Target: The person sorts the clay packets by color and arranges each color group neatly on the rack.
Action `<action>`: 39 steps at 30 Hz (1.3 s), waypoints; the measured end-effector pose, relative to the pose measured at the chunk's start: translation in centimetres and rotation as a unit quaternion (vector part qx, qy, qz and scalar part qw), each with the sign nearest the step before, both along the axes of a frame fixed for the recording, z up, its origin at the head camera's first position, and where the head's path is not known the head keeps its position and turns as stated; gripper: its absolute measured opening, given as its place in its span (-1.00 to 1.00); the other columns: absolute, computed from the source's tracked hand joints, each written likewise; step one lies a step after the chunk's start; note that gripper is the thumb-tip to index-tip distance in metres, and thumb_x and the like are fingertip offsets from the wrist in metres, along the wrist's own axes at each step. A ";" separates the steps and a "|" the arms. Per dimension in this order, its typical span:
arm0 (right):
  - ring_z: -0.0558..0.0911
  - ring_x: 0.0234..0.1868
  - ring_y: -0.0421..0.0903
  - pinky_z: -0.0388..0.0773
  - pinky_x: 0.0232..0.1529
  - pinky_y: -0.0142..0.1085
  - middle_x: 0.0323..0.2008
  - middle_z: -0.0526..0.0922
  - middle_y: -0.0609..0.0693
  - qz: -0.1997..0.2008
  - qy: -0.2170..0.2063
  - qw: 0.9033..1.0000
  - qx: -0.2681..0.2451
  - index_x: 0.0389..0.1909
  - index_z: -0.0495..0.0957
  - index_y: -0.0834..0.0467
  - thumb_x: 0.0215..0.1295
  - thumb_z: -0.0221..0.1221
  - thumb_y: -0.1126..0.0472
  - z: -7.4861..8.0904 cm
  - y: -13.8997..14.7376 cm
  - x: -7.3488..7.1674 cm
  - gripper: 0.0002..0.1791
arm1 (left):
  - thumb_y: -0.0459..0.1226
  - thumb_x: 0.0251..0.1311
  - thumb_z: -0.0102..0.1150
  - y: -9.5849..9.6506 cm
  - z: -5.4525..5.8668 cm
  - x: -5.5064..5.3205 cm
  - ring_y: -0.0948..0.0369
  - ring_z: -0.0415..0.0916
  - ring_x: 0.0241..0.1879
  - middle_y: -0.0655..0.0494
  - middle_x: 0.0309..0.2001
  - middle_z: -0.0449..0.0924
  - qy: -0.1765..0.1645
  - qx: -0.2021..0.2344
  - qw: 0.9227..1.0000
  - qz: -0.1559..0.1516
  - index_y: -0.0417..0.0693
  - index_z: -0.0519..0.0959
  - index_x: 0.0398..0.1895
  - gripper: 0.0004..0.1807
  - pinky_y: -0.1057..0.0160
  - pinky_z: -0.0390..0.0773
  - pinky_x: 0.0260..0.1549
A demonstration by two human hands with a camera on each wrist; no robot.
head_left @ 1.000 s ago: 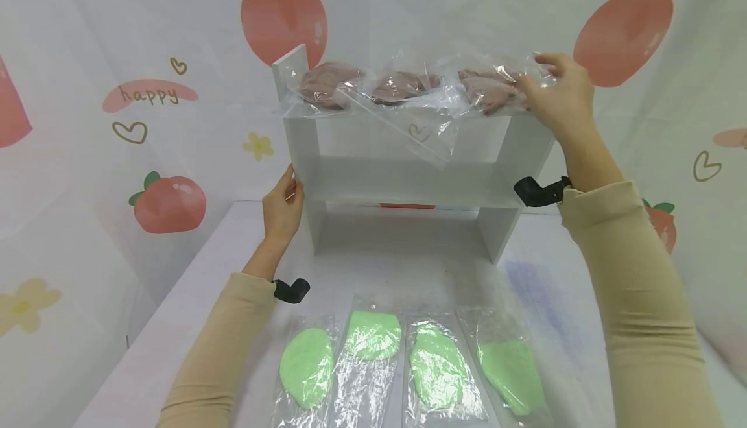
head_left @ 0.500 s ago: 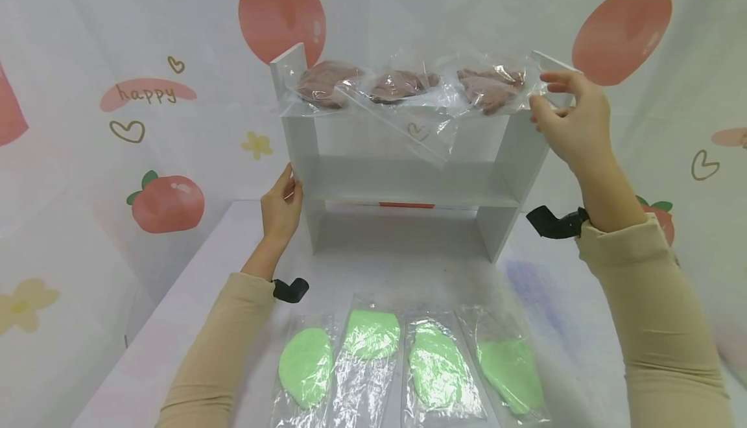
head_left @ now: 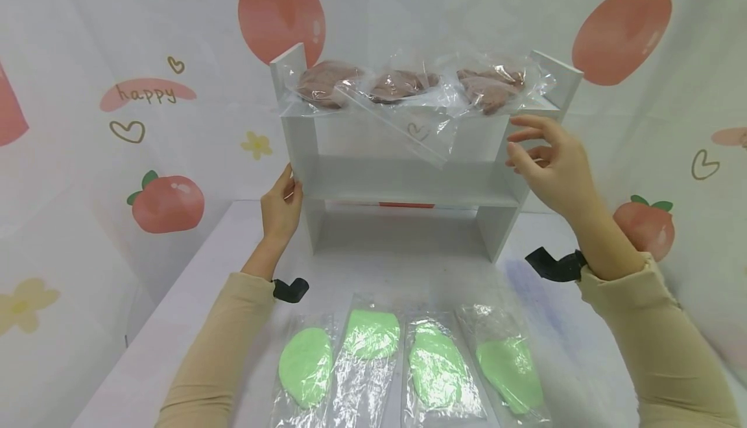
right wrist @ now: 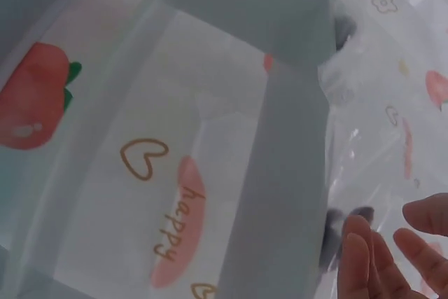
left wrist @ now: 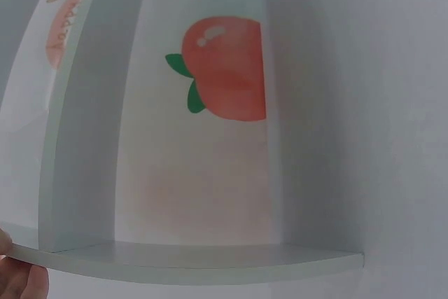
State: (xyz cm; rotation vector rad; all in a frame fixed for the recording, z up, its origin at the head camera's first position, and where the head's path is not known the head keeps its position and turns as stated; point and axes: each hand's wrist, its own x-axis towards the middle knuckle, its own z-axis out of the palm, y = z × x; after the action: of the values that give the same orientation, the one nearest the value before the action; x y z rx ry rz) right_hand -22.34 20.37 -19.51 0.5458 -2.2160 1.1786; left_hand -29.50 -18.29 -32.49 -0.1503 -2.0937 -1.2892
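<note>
A small white shelf [head_left: 408,180] stands on the table in the head view. My left hand [head_left: 281,204] pinches the front edge of its left side panel; in the left wrist view, fingers [left wrist: 24,281] lie round that edge. My right hand [head_left: 551,167] hovers before the right side panel, fingers loosely bent, holding nothing. On the top board lie three clear plastic bags with brown lumps: a left bag [head_left: 327,84], a middle bag [head_left: 403,85] and a right bag [head_left: 491,89]. The middle bag's zip end hangs over the front edge.
In front of the shelf, several clear bags with flat green pieces lie in a row, from a left green piece [head_left: 306,366] to a right green piece [head_left: 510,373]. A printed white cloth [head_left: 192,19] hangs behind the table [head_left: 175,344].
My right hand has left the rightmost brown bag, moving right and then down to below the top board. The left hand and the bags have stayed in place.
</note>
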 end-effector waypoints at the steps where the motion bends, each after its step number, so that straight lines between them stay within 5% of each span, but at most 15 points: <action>1: 0.59 -0.51 -0.51 0.56 -0.43 -0.69 -0.31 0.55 -0.41 0.006 0.000 1.000 0.007 0.11 0.46 0.15 0.25 0.09 0.34 -0.3 0.0 0.1 -0.62 | -0.40 0.28 0.00 0.0 0.0 0.0 -0.09 0.58 0.00 -0.34 0.01 0.56 0.000 0.000 1.000 0.000 -0.25 0.33 0.28 -0.53 0.11 0.63 -0.03; 8: 0.59 -0.46 -0.53 0.52 -0.48 -0.69 -0.30 0.57 -0.40 0.038 -0.016 0.998 0.054 0.10 0.45 0.23 0.23 0.12 0.38 -2.7 0.0 0.9 -0.61 | -0.40 0.28 -0.01 0.0 0.0 0.0 -0.09 0.59 -0.01 -0.34 0.00 0.56 0.002 -0.004 1.000 0.004 -0.26 0.33 0.27 -0.53 0.10 0.64 -0.04; 15: 0.56 -0.35 -0.57 0.54 -0.45 -0.59 -0.21 0.67 0.15 0.056 -0.056 0.987 0.140 0.11 0.46 0.17 0.26 0.13 0.32 -5.2 0.4 1.0 -0.62 | -0.41 0.28 -0.01 -0.1 0.1 0.0 -0.10 0.58 0.00 -0.33 0.02 0.55 0.005 -0.003 1.000 0.000 -0.26 0.34 0.26 -0.54 0.09 0.64 -0.05; 21: 0.64 -0.24 -0.34 0.61 -0.33 -0.48 -0.17 0.67 0.09 0.106 -0.102 0.971 0.190 0.13 0.45 0.11 0.26 0.14 0.30 -7.1 1.1 1.0 -0.61 | -0.42 0.28 -0.01 0.0 0.0 -0.1 -0.10 0.59 -0.01 -0.33 0.00 0.56 0.007 -0.002 1.000 0.000 -0.26 0.35 0.26 -0.54 0.09 0.64 -0.05; 32: 0.64 -0.09 -0.05 0.63 -0.08 -0.42 -0.01 0.57 0.13 0.192 -0.247 0.915 0.253 0.28 0.26 0.16 0.27 0.17 0.15 -10.5 3.7 1.1 -0.42 | -0.42 0.28 -0.02 0.0 0.1 0.0 -0.09 0.58 0.00 -0.33 -0.01 0.57 0.004 -0.001 1.000 0.000 -0.25 0.34 0.27 -0.54 0.10 0.63 -0.04; 39: 0.58 0.01 0.16 0.65 -0.02 -0.15 0.04 0.50 0.25 0.232 -0.314 0.880 0.271 0.31 0.20 0.24 0.21 0.22 0.07 -12.4 5.3 1.2 -0.30 | -0.42 0.28 -0.01 0.0 0.1 0.0 -0.09 0.58 -0.01 -0.33 0.00 0.56 0.006 -0.001 1.000 0.003 -0.26 0.35 0.26 -0.54 0.10 0.63 -0.05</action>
State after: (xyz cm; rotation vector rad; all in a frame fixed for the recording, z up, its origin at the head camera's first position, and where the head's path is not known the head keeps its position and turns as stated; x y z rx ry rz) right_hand -21.18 25.69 -31.96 1.0933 -3.1399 1.0323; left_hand -29.49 -18.24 -32.43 -0.1528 -2.0838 -1.2801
